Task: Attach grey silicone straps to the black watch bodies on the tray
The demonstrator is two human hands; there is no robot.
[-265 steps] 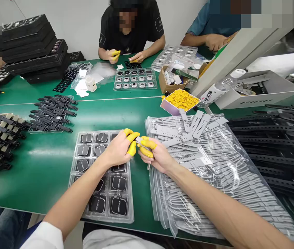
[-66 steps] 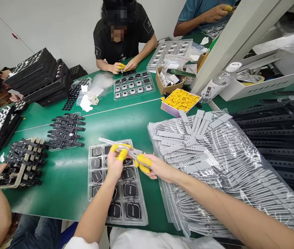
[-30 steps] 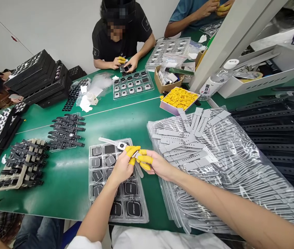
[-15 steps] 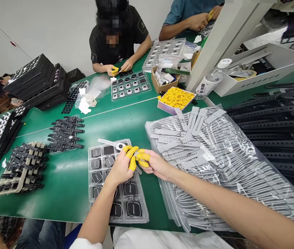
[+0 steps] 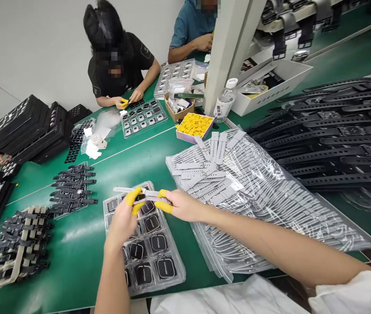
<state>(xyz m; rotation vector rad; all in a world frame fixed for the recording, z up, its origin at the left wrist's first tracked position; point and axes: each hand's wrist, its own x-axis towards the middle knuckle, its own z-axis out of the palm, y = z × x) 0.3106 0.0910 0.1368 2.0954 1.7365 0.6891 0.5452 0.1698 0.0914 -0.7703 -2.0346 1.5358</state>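
Observation:
My left hand [image 5: 125,216], in yellow finger cots, closes on a dark-faced smartwatch whose case is mostly covered by the fingers. My right hand [image 5: 180,205], also in yellow cots, pinches the grey watch strap [image 5: 152,194] that runs between the hands. Both hands are above a clear plastic tray [image 5: 181,266] of square black watch faces in compartments. At the tray's far edge a pale strap [image 5: 121,189] sticks out beyond my left fingers; what it joins is partly hidden.
Right of the tray lies a plastic bag of grey straps [image 5: 234,209], loose straps on top. Beyond it are a box of yellow finger cots [image 5: 194,125], a bottle [image 5: 225,101] and a pillar [image 5: 226,48]. Black-strapped watches [image 5: 72,189] lie left. A co-worker [image 5: 120,65] works opposite.
The hands have drawn apart, and a grey strap now shows stretched between them. My view has swung to the right, so things appear shifted left.

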